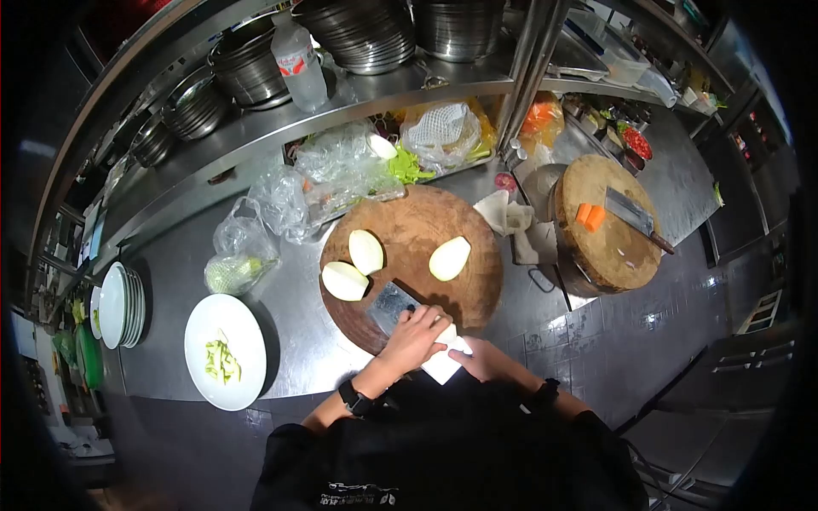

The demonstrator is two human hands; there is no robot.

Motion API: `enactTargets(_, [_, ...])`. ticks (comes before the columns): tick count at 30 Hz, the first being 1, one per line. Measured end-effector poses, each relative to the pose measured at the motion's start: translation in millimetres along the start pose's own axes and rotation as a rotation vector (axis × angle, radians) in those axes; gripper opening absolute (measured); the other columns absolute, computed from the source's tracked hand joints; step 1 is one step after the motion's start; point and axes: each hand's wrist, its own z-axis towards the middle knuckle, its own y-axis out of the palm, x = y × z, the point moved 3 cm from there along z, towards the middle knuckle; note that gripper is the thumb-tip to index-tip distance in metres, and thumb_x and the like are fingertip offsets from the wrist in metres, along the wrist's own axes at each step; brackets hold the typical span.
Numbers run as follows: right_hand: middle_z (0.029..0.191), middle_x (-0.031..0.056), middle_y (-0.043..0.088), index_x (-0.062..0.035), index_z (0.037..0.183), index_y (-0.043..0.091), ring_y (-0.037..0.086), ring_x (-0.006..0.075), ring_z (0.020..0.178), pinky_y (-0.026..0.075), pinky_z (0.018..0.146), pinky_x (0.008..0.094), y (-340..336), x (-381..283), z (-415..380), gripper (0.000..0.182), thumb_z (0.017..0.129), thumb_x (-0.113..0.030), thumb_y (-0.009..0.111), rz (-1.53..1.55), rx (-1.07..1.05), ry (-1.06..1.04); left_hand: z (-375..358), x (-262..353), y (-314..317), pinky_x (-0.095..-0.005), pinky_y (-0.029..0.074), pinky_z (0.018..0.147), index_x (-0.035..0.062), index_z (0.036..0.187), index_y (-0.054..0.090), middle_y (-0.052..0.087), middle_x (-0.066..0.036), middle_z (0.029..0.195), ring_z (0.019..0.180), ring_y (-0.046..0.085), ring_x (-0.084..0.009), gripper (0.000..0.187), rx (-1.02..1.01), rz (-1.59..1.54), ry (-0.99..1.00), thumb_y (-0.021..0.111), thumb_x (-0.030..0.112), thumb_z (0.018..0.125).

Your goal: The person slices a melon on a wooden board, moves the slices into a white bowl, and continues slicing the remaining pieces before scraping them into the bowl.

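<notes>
I log pale green strips [221, 362] cut and plated on the white plate [249, 328]; three pale vegetable pieces [449, 258] remain unsliced on the round board [413, 217]. Left hand [413, 337] curled beside the broad blade [389, 304], right hand [483, 359] against a white item [440, 367]; grips unclear.

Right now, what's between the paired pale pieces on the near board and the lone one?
Bare wood of the near board between the paired pieces and the lone piece, per the head view; blade lies closer to the person.
</notes>
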Motion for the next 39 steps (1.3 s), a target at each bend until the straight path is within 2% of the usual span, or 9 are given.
enactTargets(9, [0.067, 0.0012, 0.053, 0.0005, 0.104, 0.056, 0.048, 0.0085, 0.052, 0.039, 0.043, 0.0293, -40, 1, -28, 0.031, 0.095, -0.029, 0.054, 0.271, 0.017, 0.15, 39, -50, -29, -0.0459, 0.05, 0.067, 0.0048, 0.104, 0.051, 0.061, -0.019, 0.086, 0.079, 0.062, -0.0365, 0.038, 0.189, -0.071, -0.228, 0.067, 0.033, 0.083])
enactTargets(11, [0.066, -0.0017, 0.049, -0.001, 0.105, 0.056, 0.043, 0.0079, 0.05, 0.037, 0.041, 0.0279, -49, 4, -37, 0.029, 0.095, -0.029, 0.054, 0.368, 0.068, 0.064, 69, -87, -61, -0.0466, 0.05, 0.072, -0.0035, 0.113, 0.046, 0.061, -0.026, 0.09, 0.082, 0.06, -0.0434, 0.05, 0.518, -0.408, -0.439, 0.066, 0.032, 0.085])
enactTargets(13, [0.058, -0.0036, 0.041, -0.0067, 0.099, 0.05, 0.04, 0.0062, 0.043, 0.036, 0.038, 0.0238, -56, 33, -33, 0.024, 0.095, -0.031, 0.054, 0.432, 0.191, 0.202, 91, -119, -92, -0.0479, 0.049, 0.079, -0.0074, 0.118, 0.044, 0.059, -0.03, 0.093, 0.088, 0.059, -0.0455, 0.055, 0.996, 0.067, -0.307, 0.066, 0.029, 0.084])
enactTargets(17, [0.057, -0.0032, 0.041, -0.0096, 0.093, 0.044, 0.04, 0.0067, 0.041, 0.036, 0.037, 0.025, -70, 37, -44, 0.022, 0.095, -0.029, 0.055, 0.565, 0.313, 0.247, 66, -88, -68, -0.0501, 0.046, 0.087, -0.0065, 0.124, 0.043, 0.059, -0.031, 0.106, 0.101, 0.058, -0.046, 0.062, 0.207, -0.254, -0.585, 0.066, 0.034, 0.082])
enactTargets(21, [0.06, -0.0025, 0.043, -0.0052, 0.098, 0.047, 0.043, 0.0073, 0.045, 0.038, 0.039, 0.0249, -68, 48, -50, 0.024, 0.095, -0.028, 0.055, 0.566, 0.332, 0.282, 10, -47, 34, -0.0469, 0.047, 0.087, 0.001, 0.129, 0.043, 0.059, -0.031, 0.109, 0.101, 0.058, -0.0446, 0.072, -0.345, -0.162, -0.426, 0.072, 0.04, 0.076])
enactTargets(29, [0.059, -0.0026, 0.041, -0.008, 0.093, 0.043, 0.043, 0.0081, 0.045, 0.038, 0.039, 0.0258, -65, 58, -54, 0.024, 0.095, -0.028, 0.056, 0.667, 0.316, 0.309, 14, -69, 15, -0.0313, 0.048, 0.045, -0.0054, 0.112, 0.051, 0.063, -0.015, 0.085, 0.063, 0.062, -0.0201, 0.04, 0.0, -0.83, -0.825, 0.07, 0.012, 0.08])
enactTargets(33, [0.058, -0.0032, 0.041, -0.0094, 0.092, 0.042, 0.043, 0.0086, 0.044, 0.038, 0.039, 0.0262, -64, 62, -58, 0.022, 0.096, -0.028, 0.054, 0.653, 0.33, 0.309, 53, -152, 11, -0.0281, 0.048, 0.046, -0.0084, 0.114, 0.045, 0.062, -0.015, 0.09, 0.057, 0.059, -0.017, 0.041, 0.479, -0.65, -0.596, 0.066, 0.01, 0.083])
enactTargets(37, [0.057, -0.0035, 0.04, -0.0093, 0.092, 0.042, 0.043, 0.0088, 0.043, 0.039, 0.039, 0.0265, -64, 64, -59, 0.022, 0.096, -0.027, 0.054, 0.661, 0.322, 0.262, 77, -139, -13, -0.0395, 0.052, 0.074, -0.009, 0.115, 0.045, 0.061, -0.021, 0.095, 0.084, 0.063, -0.0289, 0.043, 0.1, -0.961, -0.823, 0.065, 0.012, 0.082])
enactTargets(39, [0.057, -0.0036, 0.04, -0.0096, 0.091, 0.042, 0.043, 0.0084, 0.043, 0.038, 0.038, 0.0263, -62, 71, -60, 0.022, 0.095, -0.027, 0.055, 0.678, 0.335, 0.287, 70, -150, -22, -0.0423, 0.048, 0.086, -0.0048, 0.118, 0.048, 0.06, -0.024, 0.099, 0.098, 0.06, -0.036, 0.045, 0.367, -0.216, -0.603, 0.065, 0.009, 0.078])
